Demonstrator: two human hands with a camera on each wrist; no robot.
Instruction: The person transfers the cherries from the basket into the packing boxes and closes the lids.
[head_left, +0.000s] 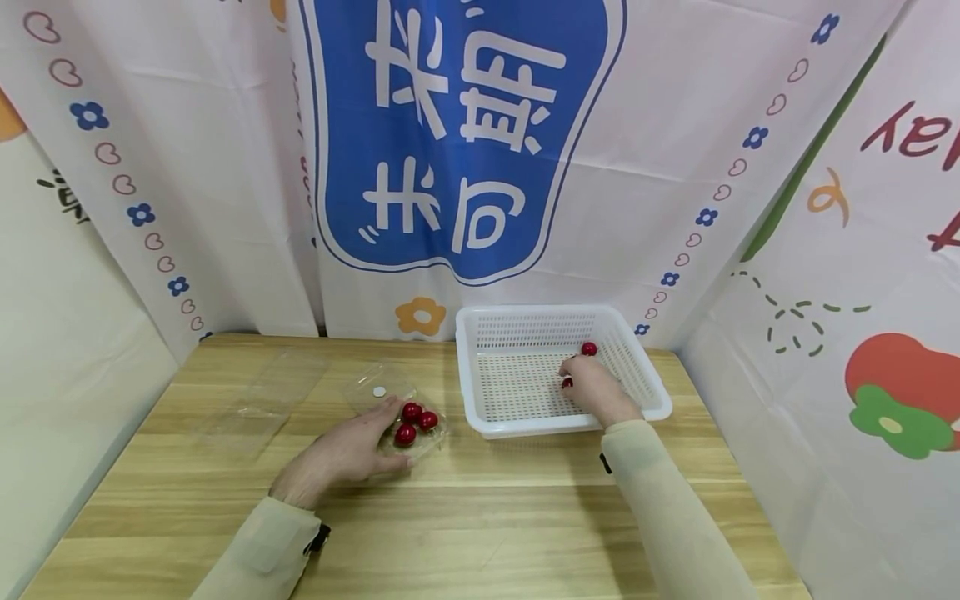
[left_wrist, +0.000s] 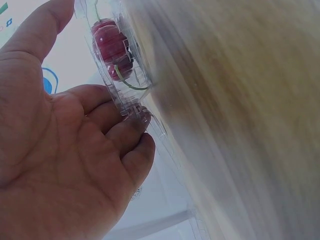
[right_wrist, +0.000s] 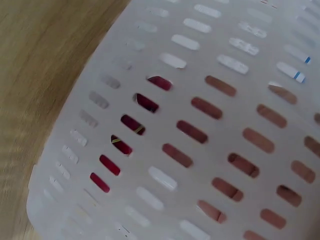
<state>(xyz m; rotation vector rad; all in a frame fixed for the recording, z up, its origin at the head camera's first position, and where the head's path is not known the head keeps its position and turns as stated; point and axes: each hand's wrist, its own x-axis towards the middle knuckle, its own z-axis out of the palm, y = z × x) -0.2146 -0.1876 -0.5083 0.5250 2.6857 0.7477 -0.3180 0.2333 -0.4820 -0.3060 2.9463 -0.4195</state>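
My left hand point(head_left: 348, 450) holds the near left edge of a clear plastic clamshell box point(left_wrist: 112, 90), its fingers bent against the hinge side and the thumb apart. Three dark red cherries point(head_left: 411, 412) lie in that box, and green stems show in the left wrist view. Over at the right, my right hand point(head_left: 596, 393) reaches down inside a white slotted basket point(head_left: 471, 392) and pinches a cherry point(head_left: 567, 383) near the bottom. Another cherry point(head_left: 588, 348) lies behind it by the right wall. Through the slots in the right wrist view, fingers point(right_wrist: 207, 107) and red cherry skin point(right_wrist: 110, 165) show only in pieces.
More clear plastic packaging point(head_left: 251, 408) lies flat on the wooden table point(head_left: 465, 533) at the left. Printed cloth point(head_left: 225, 167) hangs along the back and both sides of the table. The basket stands near the back edge.
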